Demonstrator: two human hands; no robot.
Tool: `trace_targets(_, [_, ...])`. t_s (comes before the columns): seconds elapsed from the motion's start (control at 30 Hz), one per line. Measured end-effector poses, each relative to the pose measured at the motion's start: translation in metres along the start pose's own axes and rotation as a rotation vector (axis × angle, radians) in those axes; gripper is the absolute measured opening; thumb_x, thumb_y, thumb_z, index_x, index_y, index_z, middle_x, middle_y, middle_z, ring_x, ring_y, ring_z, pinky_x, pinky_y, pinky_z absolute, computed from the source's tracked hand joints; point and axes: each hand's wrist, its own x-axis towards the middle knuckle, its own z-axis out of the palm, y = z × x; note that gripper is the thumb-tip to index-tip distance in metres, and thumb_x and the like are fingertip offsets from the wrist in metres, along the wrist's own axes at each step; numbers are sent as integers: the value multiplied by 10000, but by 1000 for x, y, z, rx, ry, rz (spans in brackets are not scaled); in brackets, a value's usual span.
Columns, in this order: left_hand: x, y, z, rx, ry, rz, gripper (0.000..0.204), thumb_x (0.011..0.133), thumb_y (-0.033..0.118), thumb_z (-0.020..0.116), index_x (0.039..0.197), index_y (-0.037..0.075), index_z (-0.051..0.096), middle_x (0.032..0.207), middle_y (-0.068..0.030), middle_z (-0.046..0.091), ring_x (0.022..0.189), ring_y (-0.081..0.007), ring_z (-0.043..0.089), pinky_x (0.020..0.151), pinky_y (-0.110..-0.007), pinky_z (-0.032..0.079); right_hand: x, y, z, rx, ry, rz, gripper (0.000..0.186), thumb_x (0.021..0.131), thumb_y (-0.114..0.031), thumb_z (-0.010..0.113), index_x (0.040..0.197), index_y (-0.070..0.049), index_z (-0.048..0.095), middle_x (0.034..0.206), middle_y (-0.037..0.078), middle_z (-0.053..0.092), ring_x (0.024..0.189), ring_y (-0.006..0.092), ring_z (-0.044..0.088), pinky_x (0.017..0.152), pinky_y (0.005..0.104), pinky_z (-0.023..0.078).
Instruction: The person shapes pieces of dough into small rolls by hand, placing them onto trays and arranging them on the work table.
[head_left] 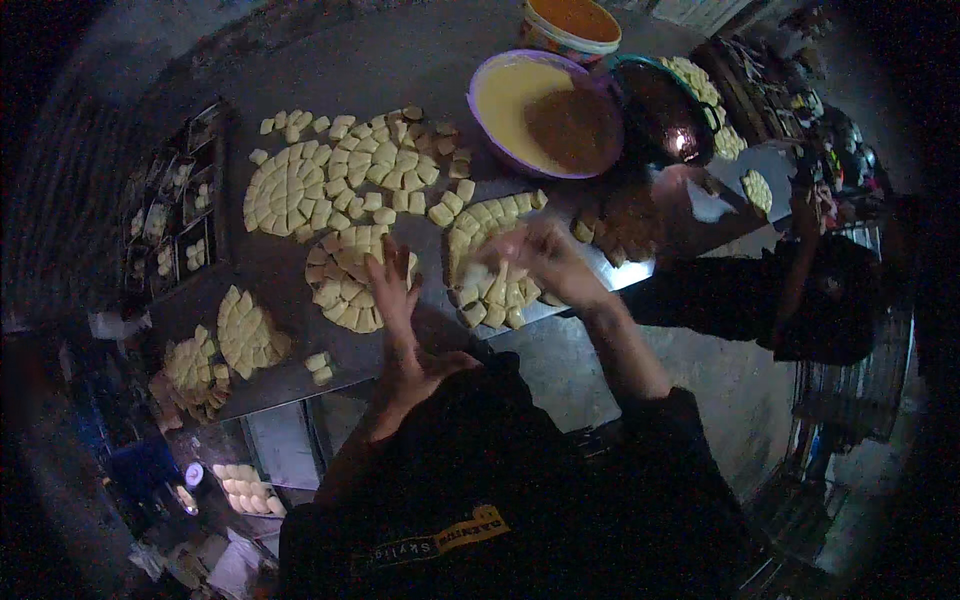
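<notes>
My left hand [402,335] has its fingers spread at the near edge of a round cluster of cut dough pieces [345,302]. I see nothing held in it. Over a larger curved cluster of pale dough pieces [492,212] is my right hand [550,262], blurred by motion; whether it holds anything is unclear. Two more flat rounds of cut dough lie farther away: one at the left [285,190], one beside it [385,165] with loose pieces around it. Two small dough pieces [318,368] rest near the table's front edge.
A purple-rimmed basin [505,105] with pale yellow contents stands at the back, beside a bucket [572,30] and a dark basin [665,120]. Compartmented trays [180,215] line the left. More dough heaps [245,335] lie front left. Another person [830,300] stands at the right.
</notes>
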Motion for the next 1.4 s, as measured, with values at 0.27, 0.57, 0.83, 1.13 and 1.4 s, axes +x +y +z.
trace_targets(0.27, [-34, -4, -34, 87, 168, -181, 1225, 746, 491, 785, 1556, 123, -57, 1612, -199, 88, 1419, -425, 289, 1085, -556, 354, 117, 71, -179, -2220, -280, -362, 515, 913, -227, 514, 1410, -96, 484, 1178, 125, 663, 1049, 269, 644, 971, 443, 470])
trace_targets(0.57, [-86, -2, -72, 88, 299, -343, 1033, 824, 297, 686, 1565, 121, -11, 1612, -179, 126, 1361, -393, 399, 1049, -495, 417, 114, 85, -176, -2069, -207, -479, 419, 880, -247, 552, 1268, -92, 590, 1034, 120, 700, 929, 286, 675, 903, 439, 501])
trace_targets(0.83, [-68, -1, -84, -46, 47, -400, 658, 876, 76, 686, 1450, 22, 368, 1517, -176, 370, 1258, -303, 530, 1018, -424, 449, 115, 51, -127, -1536, 41, 370, 452, 1014, -389, 403, 1243, -55, 605, 1131, 132, 688, 1053, 296, 645, 931, 446, 494])
trace_targets(1.13, [-71, 12, -99, -600, 215, -615, 409, 1021, 163, 494, 1395, 16, 418, 1418, -113, 461, 1302, -220, 459, 1096, -387, 357, 48, -2, 131, -186, -181, 453, 691, 982, -563, 452, 1194, 76, 608, 1053, 182, 681, 1056, 260, 620, 982, 375, 448])
trace_targets(1.4, [-103, 13, -155, -450, 443, -550, 295, 989, 176, 582, 1245, 40, 530, 1179, -59, 571, 1120, -155, 534, 931, -304, 447, 53, 21, 237, -769, 4, -230, 384, 893, -54, 625, 1265, 14, 559, 1196, 224, 614, 1115, 371, 587, 930, 425, 494])
